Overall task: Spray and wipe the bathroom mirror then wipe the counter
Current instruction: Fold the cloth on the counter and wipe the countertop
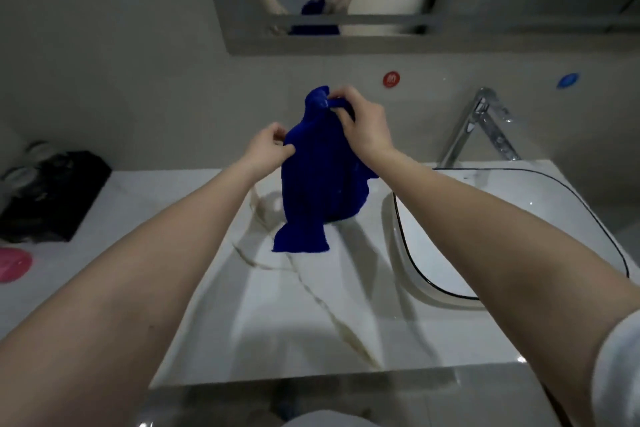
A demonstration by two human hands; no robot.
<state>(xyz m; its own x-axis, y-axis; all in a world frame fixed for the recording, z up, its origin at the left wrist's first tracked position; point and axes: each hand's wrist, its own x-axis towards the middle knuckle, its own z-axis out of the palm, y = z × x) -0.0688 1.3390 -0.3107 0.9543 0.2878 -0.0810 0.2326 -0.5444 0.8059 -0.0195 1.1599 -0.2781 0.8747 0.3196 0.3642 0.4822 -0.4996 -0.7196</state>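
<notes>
Counter (311, 322) centre: hands (363, 130) pinch hanging cloth (318, 184)

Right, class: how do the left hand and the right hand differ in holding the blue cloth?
The right hand pinches the top of the blue cloth; the left hand pinches its side edge. The right hand is raised higher than the left hand. Both hold it above the counter.

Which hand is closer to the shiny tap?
Right. The right hand pinches the top of the blue cloth, to the left of the tap; the left hand grips the cloth's other edge, even farther left.
</notes>
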